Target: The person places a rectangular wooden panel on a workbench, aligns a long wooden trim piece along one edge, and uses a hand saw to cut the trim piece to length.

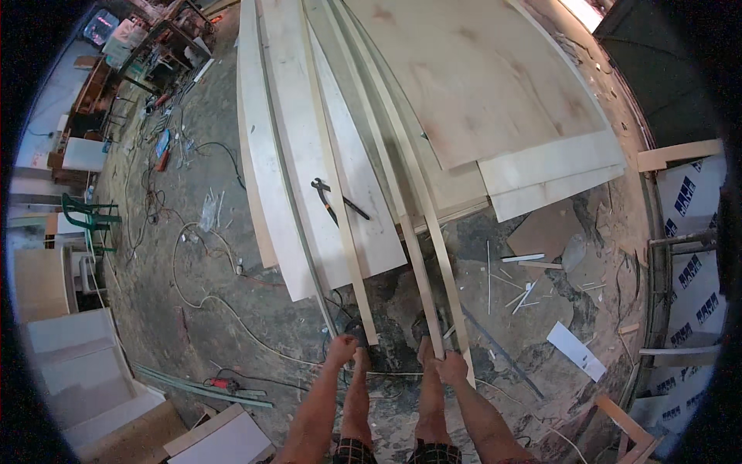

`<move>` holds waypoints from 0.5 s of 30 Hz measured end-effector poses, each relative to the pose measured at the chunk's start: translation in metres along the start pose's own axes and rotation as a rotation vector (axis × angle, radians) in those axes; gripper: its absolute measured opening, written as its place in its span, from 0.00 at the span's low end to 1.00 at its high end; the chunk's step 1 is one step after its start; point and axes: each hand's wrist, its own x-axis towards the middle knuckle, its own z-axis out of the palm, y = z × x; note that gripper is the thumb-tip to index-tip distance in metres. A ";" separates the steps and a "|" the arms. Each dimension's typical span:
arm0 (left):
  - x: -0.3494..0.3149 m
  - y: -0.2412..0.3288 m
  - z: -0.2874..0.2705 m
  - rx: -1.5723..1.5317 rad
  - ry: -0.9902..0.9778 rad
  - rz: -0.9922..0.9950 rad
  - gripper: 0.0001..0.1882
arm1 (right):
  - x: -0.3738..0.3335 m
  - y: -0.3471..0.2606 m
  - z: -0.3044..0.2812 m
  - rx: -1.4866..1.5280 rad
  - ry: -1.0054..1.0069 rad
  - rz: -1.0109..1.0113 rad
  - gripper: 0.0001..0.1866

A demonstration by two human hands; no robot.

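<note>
Pale wood forms the long narrow strip (420,282) whose near end the right hand (450,367) clasps, while the left hand (342,350) grips a thin grey strip (304,240), both reaching over broad whitish sheets (294,100), an ungripped pale middle strip (349,255) between, none apparently fastened yet.

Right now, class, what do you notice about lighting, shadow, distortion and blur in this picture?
Head view throughout: the bright strip at upper right is blown out white; the floor near the middle lies in dark shadow; fisheye distortion bows the right edge of the top plywood sheet; the left hand and right hand show no obvious motion blur; the green chair looks slightly soft.
</note>
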 end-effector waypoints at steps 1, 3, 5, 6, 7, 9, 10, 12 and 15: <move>-0.002 0.001 0.000 0.000 0.004 -0.004 0.19 | -0.004 -0.007 -0.004 -0.021 -0.044 0.070 0.25; -0.004 0.006 0.002 0.010 0.021 0.072 0.19 | -0.013 -0.012 -0.010 -0.015 0.016 0.073 0.26; 0.000 0.016 0.006 0.066 -0.013 0.026 0.19 | -0.014 -0.008 -0.010 -0.009 0.078 0.083 0.27; 0.001 0.022 0.009 0.122 -0.048 -0.021 0.19 | -0.012 0.000 -0.009 -0.025 0.091 0.093 0.27; 0.005 0.023 0.013 0.120 -0.057 -0.019 0.19 | -0.010 0.007 -0.009 -0.041 0.104 0.105 0.28; 0.014 0.011 0.003 0.147 -0.045 0.014 0.19 | -0.007 0.001 -0.011 -0.022 0.044 0.085 0.27; 0.016 0.003 -0.004 0.153 -0.038 0.010 0.19 | -0.006 -0.001 -0.011 -0.007 -0.010 0.068 0.26; 0.018 -0.008 -0.006 0.119 0.051 -0.009 0.20 | 0.000 0.008 -0.004 0.009 0.037 0.038 0.25; 0.017 -0.003 0.004 0.182 0.060 0.010 0.21 | 0.016 0.036 -0.001 0.008 0.029 -0.015 0.24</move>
